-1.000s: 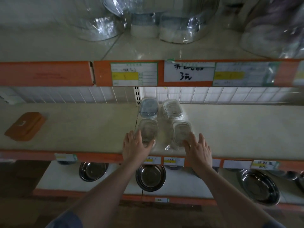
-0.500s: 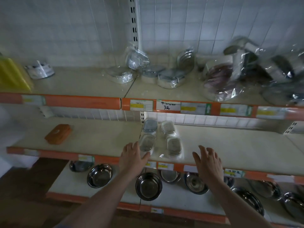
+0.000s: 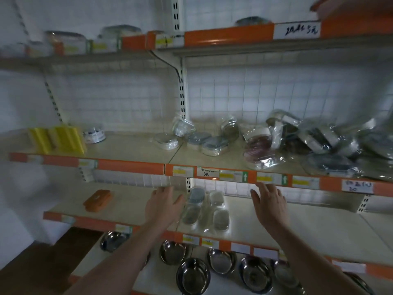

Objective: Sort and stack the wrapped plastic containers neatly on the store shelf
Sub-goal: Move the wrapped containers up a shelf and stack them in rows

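My left hand [image 3: 163, 206] and right hand [image 3: 270, 204] are both raised with fingers spread, grasping nothing. The pack of wrapped containers [image 3: 205, 209] lies between them on the middle shelf [image 3: 276, 226], near its front edge, just beside my left hand. More wrapped containers [image 3: 204, 141] lie jumbled on the shelf above. An orange box [image 3: 97, 200] sits toward the middle shelf's left end.

Both hands raised, left [image 3: 162, 206], right [image 3: 270, 204]; fingers spread, empty.
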Demonstrator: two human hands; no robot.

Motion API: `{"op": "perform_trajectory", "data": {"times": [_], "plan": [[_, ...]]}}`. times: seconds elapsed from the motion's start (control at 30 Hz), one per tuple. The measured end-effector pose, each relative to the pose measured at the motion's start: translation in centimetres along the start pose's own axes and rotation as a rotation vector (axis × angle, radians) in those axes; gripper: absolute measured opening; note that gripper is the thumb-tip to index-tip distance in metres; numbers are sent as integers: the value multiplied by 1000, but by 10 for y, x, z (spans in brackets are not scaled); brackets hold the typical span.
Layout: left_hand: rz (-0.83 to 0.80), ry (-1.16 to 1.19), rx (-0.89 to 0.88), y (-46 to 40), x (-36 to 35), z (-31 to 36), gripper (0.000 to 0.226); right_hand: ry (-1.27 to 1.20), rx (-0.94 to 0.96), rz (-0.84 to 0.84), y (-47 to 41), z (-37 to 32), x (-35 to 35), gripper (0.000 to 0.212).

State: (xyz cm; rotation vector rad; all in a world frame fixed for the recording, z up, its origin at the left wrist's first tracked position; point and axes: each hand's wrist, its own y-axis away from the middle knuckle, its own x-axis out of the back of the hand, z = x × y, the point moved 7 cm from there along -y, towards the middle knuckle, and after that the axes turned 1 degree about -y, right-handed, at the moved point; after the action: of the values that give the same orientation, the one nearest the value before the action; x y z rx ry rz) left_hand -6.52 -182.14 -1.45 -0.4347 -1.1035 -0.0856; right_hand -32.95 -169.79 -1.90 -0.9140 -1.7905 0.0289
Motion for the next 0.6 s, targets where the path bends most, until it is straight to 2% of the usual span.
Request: {"op": "perform_trajectory", "data": {"times": [0.17,0.33,0.6], "plan": [[86,24,20,-25,34,0,43,-8,27,34,-25,-22,18,24],[147,27,-9,-61,51,-5,40,-24,42,21,-53,-41,13,34],[156,0,-40,-159,47,-38,47,8,52,18,-120,-89,-30,37]]}}
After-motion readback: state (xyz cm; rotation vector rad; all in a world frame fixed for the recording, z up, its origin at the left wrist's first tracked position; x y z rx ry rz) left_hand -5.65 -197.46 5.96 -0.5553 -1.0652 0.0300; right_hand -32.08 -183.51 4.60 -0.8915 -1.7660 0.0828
